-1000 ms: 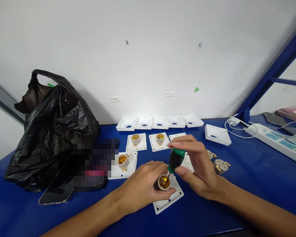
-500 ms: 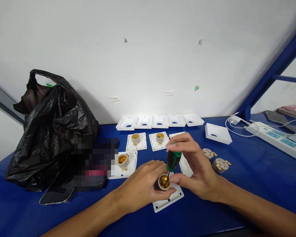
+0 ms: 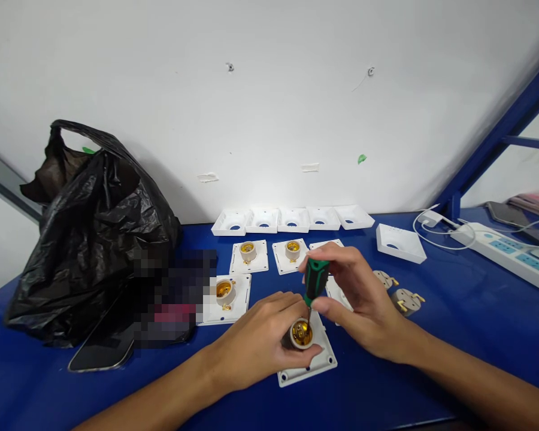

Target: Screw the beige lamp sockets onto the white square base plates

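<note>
My left hand (image 3: pixel 263 338) is wrapped round a lamp socket (image 3: pixel 301 333) with a brass inside, which sits on a white square plate (image 3: pixel 314 362) on the blue table (image 3: pixel 453 353). My right hand (image 3: pixel 359 299) pinches a small screwdriver with a green and black handle (image 3: pixel 315 280). It stands nearly upright, with its tip down inside the socket. Both hands are closed.
A black plastic bag (image 3: pixel 90 233) and a dark phone (image 3: pixel 99 347) lie at the left. Three more plates with sockets (image 3: pixel 248 256) and a row of white covers (image 3: pixel 291 219) lie behind. Loose sockets (image 3: pixel 406 299), one cover (image 3: pixel 399 243) and a power strip (image 3: pixel 507 254) are at the right.
My right hand has turned the screwdriver handle and brought it more upright over the socket. The left hand keeps its hold on the socket. The view shifted slightly.
</note>
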Tool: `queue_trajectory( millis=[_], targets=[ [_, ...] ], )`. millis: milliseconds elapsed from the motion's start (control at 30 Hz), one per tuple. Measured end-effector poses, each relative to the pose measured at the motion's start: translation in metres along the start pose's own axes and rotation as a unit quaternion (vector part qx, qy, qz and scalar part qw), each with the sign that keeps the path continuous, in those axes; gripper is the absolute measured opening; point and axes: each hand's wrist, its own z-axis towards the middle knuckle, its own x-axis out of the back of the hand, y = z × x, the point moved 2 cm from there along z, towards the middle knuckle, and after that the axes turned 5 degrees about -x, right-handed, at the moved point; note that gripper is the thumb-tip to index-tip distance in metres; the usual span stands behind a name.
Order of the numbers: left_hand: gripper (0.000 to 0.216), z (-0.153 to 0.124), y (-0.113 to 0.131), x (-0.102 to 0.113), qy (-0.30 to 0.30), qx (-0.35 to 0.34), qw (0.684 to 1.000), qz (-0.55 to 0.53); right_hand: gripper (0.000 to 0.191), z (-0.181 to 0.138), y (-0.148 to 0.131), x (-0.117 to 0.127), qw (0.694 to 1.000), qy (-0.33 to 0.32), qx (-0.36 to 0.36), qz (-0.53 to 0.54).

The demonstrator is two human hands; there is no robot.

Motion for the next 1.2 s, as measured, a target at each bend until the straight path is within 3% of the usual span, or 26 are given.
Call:
queue_trajectory(
  millis=[200, 367, 533, 833, 1067, 1200],
  targets=[
    [0.025, 0.0, -0.001, -0.001, -0.014, 0.022, 0.999, -0.027, 0.056, -0.002, 0.0, -0.005, 0.996, 0.068, 0.058, 0.016],
    [0.028, 0.0, 0.0, 0.001, -0.017, 0.037, 0.997, -0.06, 0.057, -0.004, 0.003, -0.009, 0.995, 0.029, 0.097, -0.008],
    [0.03, 0.0, 0.002, 0.002, -0.017, 0.041, 0.997, -0.061, 0.059, -0.004, 0.006, -0.008, 0.994, 0.032, 0.105, -0.011],
    [0.03, -0.001, 0.0, 0.001, -0.024, 0.039, 0.997, -0.067, 0.055, -0.006, 0.005, -0.008, 0.993, 0.063, 0.096, -0.015],
    [0.027, 0.0, -0.002, -0.001, -0.016, 0.032, 0.998, -0.058, 0.055, -0.004, 0.006, -0.01, 0.995, 0.051, 0.087, -0.019],
    [0.025, 0.0, -0.002, -0.001, -0.022, 0.044, 0.997, -0.061, 0.049, -0.001, -0.001, -0.011, 1.0, 0.002, 0.01, 0.029]
  ],
)
